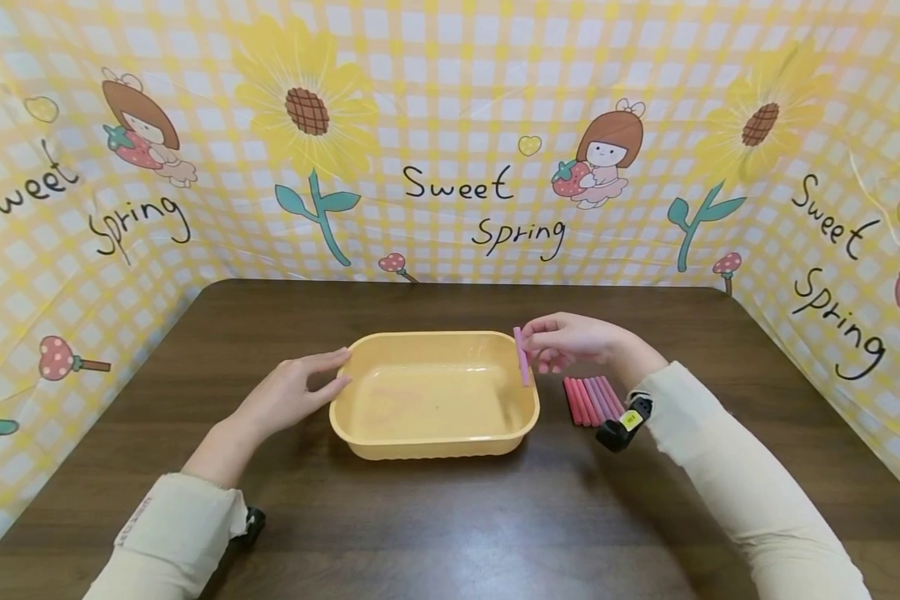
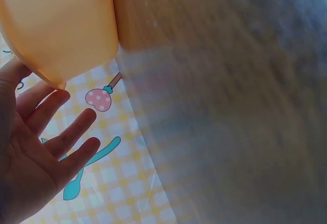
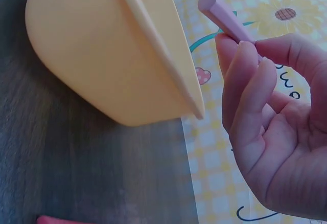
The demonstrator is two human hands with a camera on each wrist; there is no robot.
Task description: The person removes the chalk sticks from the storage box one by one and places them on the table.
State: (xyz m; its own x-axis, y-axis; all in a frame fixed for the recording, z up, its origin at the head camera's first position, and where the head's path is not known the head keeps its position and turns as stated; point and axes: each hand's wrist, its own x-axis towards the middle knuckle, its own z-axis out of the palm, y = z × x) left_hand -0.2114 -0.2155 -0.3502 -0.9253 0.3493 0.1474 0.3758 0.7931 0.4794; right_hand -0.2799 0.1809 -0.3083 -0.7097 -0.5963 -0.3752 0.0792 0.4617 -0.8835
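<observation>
A yellow plastic basin stands on the table. My left hand is at its left rim, thumb and forefinger tips touching the edge. The left wrist view shows this hand with its other fingers loosely spread beside the basin's outer wall. My right hand pinches a slim, plain purple stick between thumb and fingertips, over the basin's right rim. Seen from the right wrist, the stick has a flat end that points away from the fingers.
A row of pink to purple sticks lies on the table right of the basin, partly hidden by the right wrist camera. The dark wooden table is bordered by a yellow checked cloth at the back and sides.
</observation>
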